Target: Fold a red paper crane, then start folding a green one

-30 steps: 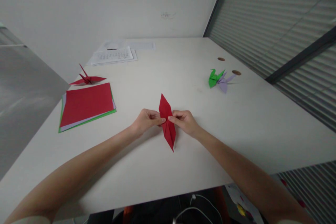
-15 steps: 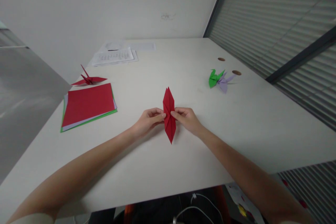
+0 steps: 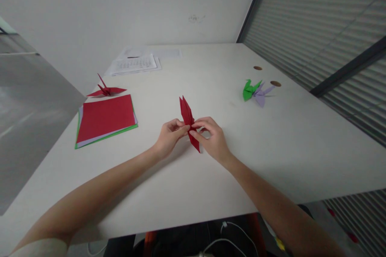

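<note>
Altogether, two hands hold one red paper; three cranes sit beyond

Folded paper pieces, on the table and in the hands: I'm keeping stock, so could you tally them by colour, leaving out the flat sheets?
Red: 2 (the red crane on the table and the folded red piece between the left hand and right hand)
Green: 1 (the green bird)
Light purple: 1 (the purple bird)
Total: 4

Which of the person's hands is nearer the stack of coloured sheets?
Left. The left hand is right of the stack; the right hand is farther right, across the folded red paper.
</note>
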Available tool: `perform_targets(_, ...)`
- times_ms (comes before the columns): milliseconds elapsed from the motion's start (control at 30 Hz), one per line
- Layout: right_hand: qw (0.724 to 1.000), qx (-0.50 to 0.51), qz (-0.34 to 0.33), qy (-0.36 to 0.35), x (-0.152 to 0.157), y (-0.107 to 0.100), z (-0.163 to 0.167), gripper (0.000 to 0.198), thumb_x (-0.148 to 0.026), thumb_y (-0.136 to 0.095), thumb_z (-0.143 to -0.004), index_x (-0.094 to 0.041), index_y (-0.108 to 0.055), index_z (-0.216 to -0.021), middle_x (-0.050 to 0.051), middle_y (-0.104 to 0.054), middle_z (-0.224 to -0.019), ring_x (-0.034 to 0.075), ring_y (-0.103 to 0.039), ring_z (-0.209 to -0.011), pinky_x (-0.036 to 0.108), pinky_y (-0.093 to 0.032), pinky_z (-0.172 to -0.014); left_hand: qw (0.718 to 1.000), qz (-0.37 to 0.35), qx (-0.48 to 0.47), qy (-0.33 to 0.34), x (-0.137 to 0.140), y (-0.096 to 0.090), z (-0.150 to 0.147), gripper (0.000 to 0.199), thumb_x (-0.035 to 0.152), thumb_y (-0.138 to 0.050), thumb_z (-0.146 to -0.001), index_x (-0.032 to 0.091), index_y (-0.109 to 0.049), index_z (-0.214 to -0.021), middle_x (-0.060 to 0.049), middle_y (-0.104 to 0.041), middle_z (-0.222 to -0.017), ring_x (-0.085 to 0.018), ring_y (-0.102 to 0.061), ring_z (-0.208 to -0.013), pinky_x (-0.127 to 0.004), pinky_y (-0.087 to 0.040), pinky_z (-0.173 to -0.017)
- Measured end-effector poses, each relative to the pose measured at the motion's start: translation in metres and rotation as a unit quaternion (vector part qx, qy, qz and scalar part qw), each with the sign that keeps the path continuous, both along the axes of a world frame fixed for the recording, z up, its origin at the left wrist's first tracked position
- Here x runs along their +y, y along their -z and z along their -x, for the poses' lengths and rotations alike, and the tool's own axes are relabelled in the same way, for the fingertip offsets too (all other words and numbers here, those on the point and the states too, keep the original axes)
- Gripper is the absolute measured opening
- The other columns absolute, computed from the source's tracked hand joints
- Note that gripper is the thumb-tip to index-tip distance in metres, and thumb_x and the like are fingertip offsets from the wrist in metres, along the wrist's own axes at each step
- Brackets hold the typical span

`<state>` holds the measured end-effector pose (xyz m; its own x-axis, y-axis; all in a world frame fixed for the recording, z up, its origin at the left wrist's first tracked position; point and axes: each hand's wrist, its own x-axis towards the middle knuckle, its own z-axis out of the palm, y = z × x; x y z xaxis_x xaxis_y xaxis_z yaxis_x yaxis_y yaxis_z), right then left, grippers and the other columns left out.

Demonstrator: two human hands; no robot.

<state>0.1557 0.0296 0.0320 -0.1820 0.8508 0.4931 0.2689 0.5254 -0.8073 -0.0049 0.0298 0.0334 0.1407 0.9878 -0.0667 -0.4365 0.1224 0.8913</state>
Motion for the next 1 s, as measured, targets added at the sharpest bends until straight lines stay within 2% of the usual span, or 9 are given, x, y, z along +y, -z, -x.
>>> perform_targets(133,1.000,0.012,-0.008,0.007,0.000,0.005,-0.003,0.006,-0.026,-0.068,-0.083,-0.023,-0.066,-0.088,0.005,-0.065,-0.094,0.018,-0.062,-0.090,0.032,-0.053,-0.072,1.000,-0.024,0.008,0.016,-0.002,-0.002,0.000,0.026,0.032,-0.086,-0.064,0.014,-0.068,-0.070,-0.008,-0.075,-0.090,-0.018,-0.068,-0.084,-0.035,-0.051,-0.085)
perform_targets(267,1.000,0.017,0.019,-0.001,0.002,0.007,-0.003,0.010,-0.029,-0.069,-0.082,-0.023,-0.066,-0.089,0.005,-0.066,-0.093,0.019,-0.063,-0.087,0.033,-0.054,-0.073,0.999,-0.037,0.014,0.020,0.000,0.004,0.002,0.022,0.031,-0.086,-0.065,0.015,-0.074,-0.072,-0.010,-0.074,-0.103,-0.021,-0.069,-0.092,-0.039,-0.051,-0.091)
perform_targets(400,0.998,0.041,0.038,-0.001,0.000,0.009,0.000,0.010,-0.031,-0.067,-0.084,-0.023,-0.065,-0.089,0.005,-0.066,-0.093,0.019,-0.063,-0.086,0.034,-0.056,-0.074,0.999,-0.044,0.019,0.013,0.001,0.010,0.003,0.018,0.030,-0.085,-0.066,0.016,-0.077,-0.073,-0.011,-0.074,-0.106,-0.022,-0.068,-0.093,-0.039,-0.050,-0.093)
perform_targets(533,0.998,0.048,0.022,-0.017,-0.001,0.009,0.002,0.007,-0.029,-0.066,-0.085,-0.023,-0.065,-0.088,0.005,-0.066,-0.094,0.018,-0.063,-0.088,0.032,-0.055,-0.073,0.998,-0.059,0.031,0.003,0.001,0.011,0.003,0.017,0.030,-0.085,-0.066,0.017,-0.077,-0.073,-0.010,-0.073,-0.108,-0.023,-0.067,-0.098,-0.041,-0.050,-0.096)
perform_targets(767,0.999,0.023,0.020,-0.024,0.001,0.007,0.001,0.011,-0.030,-0.069,-0.082,-0.023,-0.066,-0.090,0.005,-0.066,-0.096,0.018,-0.063,-0.092,0.031,-0.054,-0.075,0.995,-0.072,0.060,-0.020,0.001,0.010,0.004,0.015,0.031,-0.083,-0.069,0.018,-0.077,-0.072,-0.010,-0.068,-0.119,-0.022,-0.067,-0.097,-0.037,-0.051,-0.092)
perform_targets(833,0.999,0.020,0.027,-0.020,0.002,0.009,0.001,0.013,-0.031,-0.070,-0.081,-0.023,-0.066,-0.090,0.005,-0.066,-0.096,0.019,-0.063,-0.092,0.031,-0.055,-0.075,0.994,-0.069,0.074,-0.036,0.001,0.011,0.004,0.016,0.032,-0.084,-0.067,0.017,-0.077,-0.071,-0.010,-0.067,-0.117,-0.020,-0.067,-0.093,-0.035,-0.053,-0.087)
perform_targets(1000,0.998,0.039,0.043,-0.021,0.006,0.015,0.003,0.013,-0.032,-0.069,-0.082,-0.023,-0.066,-0.091,0.004,-0.065,-0.097,0.017,-0.063,-0.090,0.030,-0.055,-0.074,0.994,-0.050,0.084,-0.044,0.003,0.014,0.004,0.021,0.033,-0.085,-0.066,0.016,-0.076,-0.075,-0.008,-0.073,-0.091,-0.019,-0.067,-0.083,-0.035,-0.053,-0.084)
